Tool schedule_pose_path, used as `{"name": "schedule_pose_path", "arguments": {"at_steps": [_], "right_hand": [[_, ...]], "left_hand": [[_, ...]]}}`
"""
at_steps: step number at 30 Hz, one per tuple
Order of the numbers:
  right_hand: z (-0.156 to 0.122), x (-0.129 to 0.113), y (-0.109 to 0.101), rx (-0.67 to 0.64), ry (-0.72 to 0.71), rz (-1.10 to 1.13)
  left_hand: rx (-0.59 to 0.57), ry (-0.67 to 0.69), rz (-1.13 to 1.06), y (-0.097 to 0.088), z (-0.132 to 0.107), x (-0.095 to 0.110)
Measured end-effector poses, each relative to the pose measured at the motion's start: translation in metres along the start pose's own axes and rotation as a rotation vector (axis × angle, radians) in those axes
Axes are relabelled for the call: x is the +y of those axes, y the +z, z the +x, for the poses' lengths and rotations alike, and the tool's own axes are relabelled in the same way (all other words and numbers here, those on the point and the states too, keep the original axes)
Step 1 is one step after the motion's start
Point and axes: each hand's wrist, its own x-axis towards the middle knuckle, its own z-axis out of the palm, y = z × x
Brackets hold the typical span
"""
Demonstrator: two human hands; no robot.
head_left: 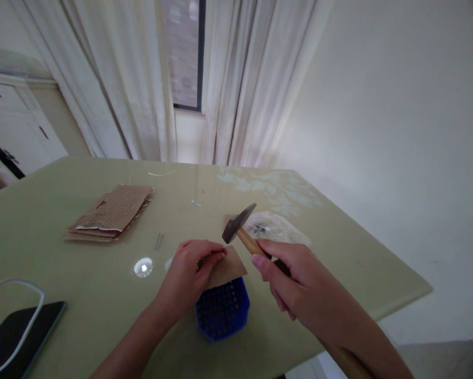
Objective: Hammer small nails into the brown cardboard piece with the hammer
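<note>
My right hand is wrapped round the wooden handle of a small hammer, whose dark head hovers just above my left fingertips. My left hand is closed in a pinch on the edge of a brown cardboard piece, and may also hold a small nail that I cannot make out. The cardboard lies on top of a blue perforated block standing on the pale green table.
A stack of brown perforated cardboard sheets lies at the left back. A clear plastic bag sits behind the hammer. Loose nails lie near a light reflection. A dark tablet with a white cable is at the front left. The table edge runs close on the right.
</note>
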Motion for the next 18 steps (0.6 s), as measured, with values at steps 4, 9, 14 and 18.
{"name": "schedule_pose_path", "arguments": {"at_steps": [4, 9, 14, 18], "right_hand": [[0.001, -0.012, 0.004, -0.018, -0.034, -0.129], [0.001, -0.011, 0.006, 0.05, -0.055, -0.169], [-0.002, -0.012, 0.011, 0.021, -0.023, -0.173], [-0.005, -0.012, 0.016, 0.046, -0.004, -0.143]], "left_hand": [[-0.013, 0.0, -0.014, 0.001, 0.001, -0.002], [-0.028, -0.012, -0.035, 0.001, 0.002, -0.002], [-0.064, 0.0, -0.08, -0.001, 0.003, 0.003], [-0.07, 0.0, -0.117, -0.002, 0.003, 0.005]]}}
